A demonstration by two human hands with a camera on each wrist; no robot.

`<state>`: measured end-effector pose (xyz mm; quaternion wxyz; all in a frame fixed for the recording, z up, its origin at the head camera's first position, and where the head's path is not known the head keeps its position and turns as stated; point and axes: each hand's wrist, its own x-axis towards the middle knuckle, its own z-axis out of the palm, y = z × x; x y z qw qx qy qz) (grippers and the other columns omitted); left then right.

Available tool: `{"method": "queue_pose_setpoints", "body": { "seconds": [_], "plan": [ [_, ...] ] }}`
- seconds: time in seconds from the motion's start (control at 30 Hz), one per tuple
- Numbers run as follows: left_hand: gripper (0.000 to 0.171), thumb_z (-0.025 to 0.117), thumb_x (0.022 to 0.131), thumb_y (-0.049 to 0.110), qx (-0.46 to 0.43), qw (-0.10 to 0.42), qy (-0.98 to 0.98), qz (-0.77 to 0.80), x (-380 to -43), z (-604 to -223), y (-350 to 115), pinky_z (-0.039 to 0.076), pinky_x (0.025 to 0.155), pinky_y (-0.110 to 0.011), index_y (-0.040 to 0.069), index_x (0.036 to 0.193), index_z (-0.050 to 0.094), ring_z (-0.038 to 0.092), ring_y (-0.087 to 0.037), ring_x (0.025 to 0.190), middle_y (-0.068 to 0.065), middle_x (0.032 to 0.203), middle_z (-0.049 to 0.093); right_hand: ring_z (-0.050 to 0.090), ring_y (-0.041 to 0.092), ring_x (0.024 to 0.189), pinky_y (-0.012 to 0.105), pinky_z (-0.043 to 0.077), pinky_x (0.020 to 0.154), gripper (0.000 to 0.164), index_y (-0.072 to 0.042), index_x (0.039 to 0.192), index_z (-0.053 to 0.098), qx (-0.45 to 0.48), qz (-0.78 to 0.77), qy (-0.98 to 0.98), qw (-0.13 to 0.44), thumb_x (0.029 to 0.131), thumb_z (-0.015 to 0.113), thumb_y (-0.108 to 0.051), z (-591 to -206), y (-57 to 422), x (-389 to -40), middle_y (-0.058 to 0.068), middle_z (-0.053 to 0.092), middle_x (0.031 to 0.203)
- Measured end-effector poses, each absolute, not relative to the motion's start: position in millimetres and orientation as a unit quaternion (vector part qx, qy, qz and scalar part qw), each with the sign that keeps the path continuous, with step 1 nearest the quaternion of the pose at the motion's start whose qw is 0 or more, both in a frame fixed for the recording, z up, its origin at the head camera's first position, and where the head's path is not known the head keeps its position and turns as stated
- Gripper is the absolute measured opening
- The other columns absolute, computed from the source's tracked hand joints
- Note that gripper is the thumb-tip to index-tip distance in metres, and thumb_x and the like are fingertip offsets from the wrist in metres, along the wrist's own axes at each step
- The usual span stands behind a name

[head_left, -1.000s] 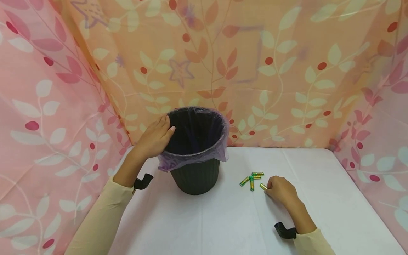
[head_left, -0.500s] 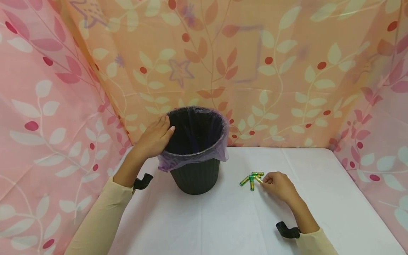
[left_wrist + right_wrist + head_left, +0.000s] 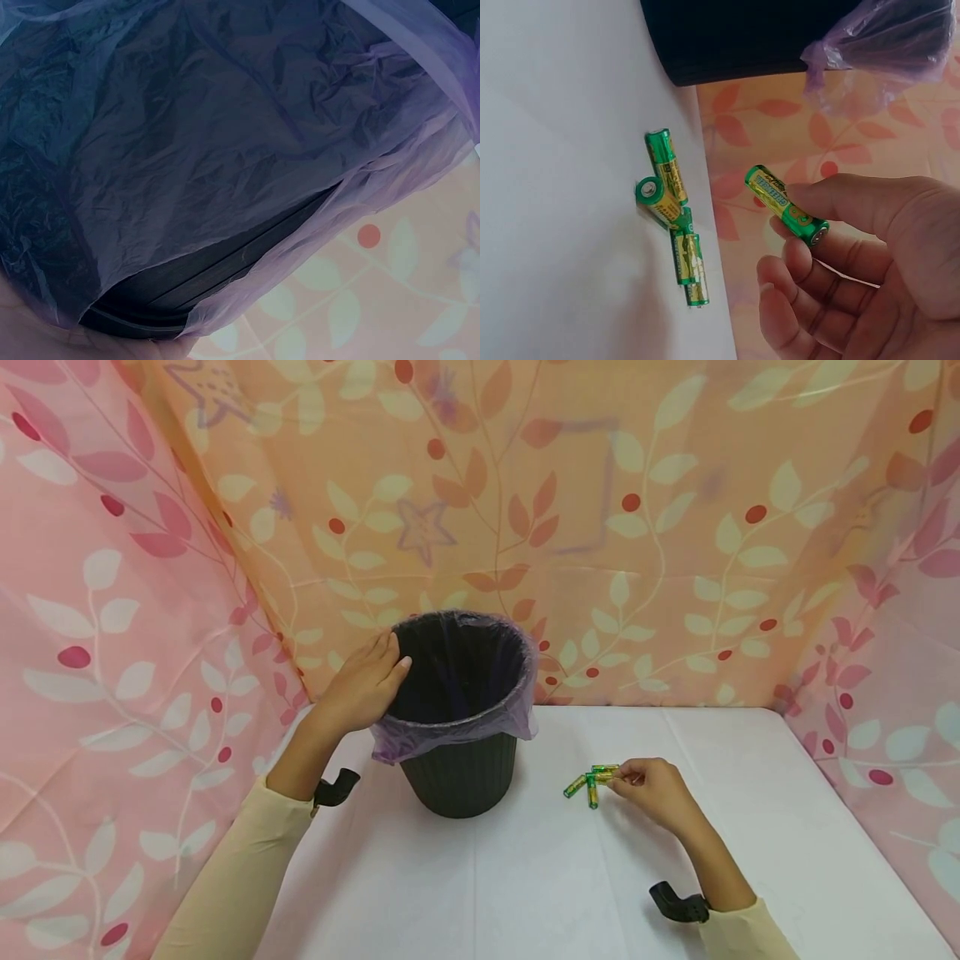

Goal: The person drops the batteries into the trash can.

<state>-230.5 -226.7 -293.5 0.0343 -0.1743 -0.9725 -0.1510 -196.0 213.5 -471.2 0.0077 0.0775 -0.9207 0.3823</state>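
Observation:
My left hand rests on the left rim of a dark trash can, its fingers and thumb reaching over the edge. A thin purple bag lines the can and folds down outside the rim. To the right of the can, my right hand pinches a green-and-gold battery between thumb and fingers. In the right wrist view the lettering on its side faces the camera. Several matching batteries lie in a loose cluster on the table, close to the right hand's fingertips.
White cloth covers the table. Patterned curtains stand behind it and along the left and right sides. In the right wrist view, a knotted bit of the bag sticks out near the can.
The right hand has moved slightly left and away from me with its battery, reaching over the cluster's right side. The left hand and the trash can have stayed in place.

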Motion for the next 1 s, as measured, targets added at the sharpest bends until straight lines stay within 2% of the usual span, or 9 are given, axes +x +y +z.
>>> {"method": "queue_pose_setpoints", "body": {
  "seconds": [0.27, 0.5, 1.0],
  "plan": [
    [0.067, 0.022, 0.111, 0.038, -0.174, 0.035, -0.973, -0.150, -230.4, -294.4, -226.4, 0.000, 0.125, -0.049, -0.010, 0.157, 0.013, 0.001, -0.036, 0.155, -0.025, 0.167, 0.007, 0.052, 0.018, 0.075, 0.024, 0.044, 0.057, 0.014, -0.005, 0.096, 0.076, 0.079, 0.402, -0.912, 0.009, 0.090, 0.078, -0.018, -460.9, 208.2, -190.8, 0.002, 0.062, 0.078],
    [0.067, 0.022, 0.111, 0.038, -0.175, 0.036, -0.972, -0.150, -229.0, -292.4, -225.8, 0.001, 0.125, -0.050, -0.010, 0.157, 0.013, 0.001, -0.037, 0.155, -0.025, 0.167, 0.007, 0.051, 0.018, 0.074, 0.024, 0.041, 0.056, 0.011, -0.010, 0.094, 0.077, 0.091, 0.396, -0.914, 0.020, 0.090, 0.078, -0.020, -449.6, 202.8, -184.5, 0.000, 0.059, 0.074],
    [0.066, 0.023, 0.112, 0.037, -0.177, 0.038, -0.971, -0.155, -229.1, -292.3, -225.3, 0.001, 0.125, -0.049, -0.011, 0.156, 0.015, 0.001, -0.036, 0.155, -0.026, 0.166, 0.008, 0.058, 0.016, 0.075, 0.026, 0.044, 0.056, 0.013, -0.014, 0.094, 0.077, 0.112, 0.386, -0.913, 0.064, 0.091, 0.078, -0.027, -425.3, 191.4, -168.6, -0.005, 0.059, 0.072]
  ]
}}
